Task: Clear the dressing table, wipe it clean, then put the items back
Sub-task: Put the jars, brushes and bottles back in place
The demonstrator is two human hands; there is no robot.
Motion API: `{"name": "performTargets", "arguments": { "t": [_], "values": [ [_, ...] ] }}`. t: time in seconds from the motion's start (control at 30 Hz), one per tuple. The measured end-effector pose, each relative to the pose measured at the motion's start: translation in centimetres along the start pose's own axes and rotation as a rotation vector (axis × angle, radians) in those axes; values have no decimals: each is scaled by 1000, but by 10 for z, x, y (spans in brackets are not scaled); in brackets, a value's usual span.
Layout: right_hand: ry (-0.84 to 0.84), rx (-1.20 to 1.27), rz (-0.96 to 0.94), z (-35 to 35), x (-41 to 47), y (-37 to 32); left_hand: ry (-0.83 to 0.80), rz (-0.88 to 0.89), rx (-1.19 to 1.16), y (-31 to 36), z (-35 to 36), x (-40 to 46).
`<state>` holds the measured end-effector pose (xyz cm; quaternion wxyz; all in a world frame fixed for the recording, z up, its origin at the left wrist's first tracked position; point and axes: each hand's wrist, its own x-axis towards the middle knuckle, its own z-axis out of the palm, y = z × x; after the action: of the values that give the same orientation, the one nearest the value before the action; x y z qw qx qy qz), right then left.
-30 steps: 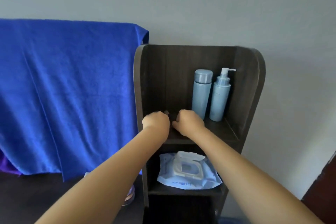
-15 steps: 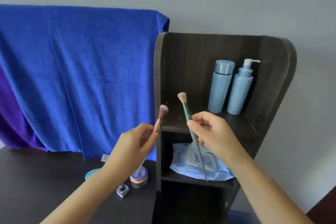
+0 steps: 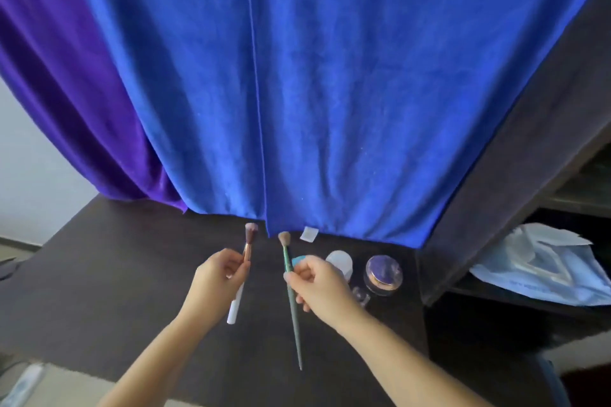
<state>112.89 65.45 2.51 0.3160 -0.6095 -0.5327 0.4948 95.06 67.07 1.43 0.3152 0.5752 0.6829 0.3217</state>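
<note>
My left hand [image 3: 216,281] grips a white-handled makeup brush [image 3: 248,241], bristles up. In my right hand [image 3: 315,284] is a long green-handled brush [image 3: 292,304], also upright, its thin tail pointing down toward me. Both hands hover over the dark dressing table [image 3: 109,274], near its back edge. Behind my right hand stand a white round container [image 3: 340,261], a purple-lidded jar [image 3: 383,273] and a small clear piece [image 3: 362,297]; a light blue item [image 3: 299,259] is partly hidden by my fingers.
A blue cloth [image 3: 330,92] and a purple cloth [image 3: 66,76] hang over the back of the table. At the right stands a dark shelf unit [image 3: 529,149] with a pack of wet wipes [image 3: 549,271] on its lower shelf.
Both hands lifted one brush each off the upper shelf, then carried them left and down over the table. The view turned from the shelf unit to the tabletop.
</note>
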Motion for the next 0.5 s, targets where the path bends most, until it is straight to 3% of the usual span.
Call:
{"name": "performTargets", "arguments": {
  "t": [0.2,0.5],
  "values": [
    [160,-209,156,89,85,10,-138,-76,161,-56,5,73],
    [213,-611,320,111,117,30,-231,-76,273,-86,30,94]
  ]
}}
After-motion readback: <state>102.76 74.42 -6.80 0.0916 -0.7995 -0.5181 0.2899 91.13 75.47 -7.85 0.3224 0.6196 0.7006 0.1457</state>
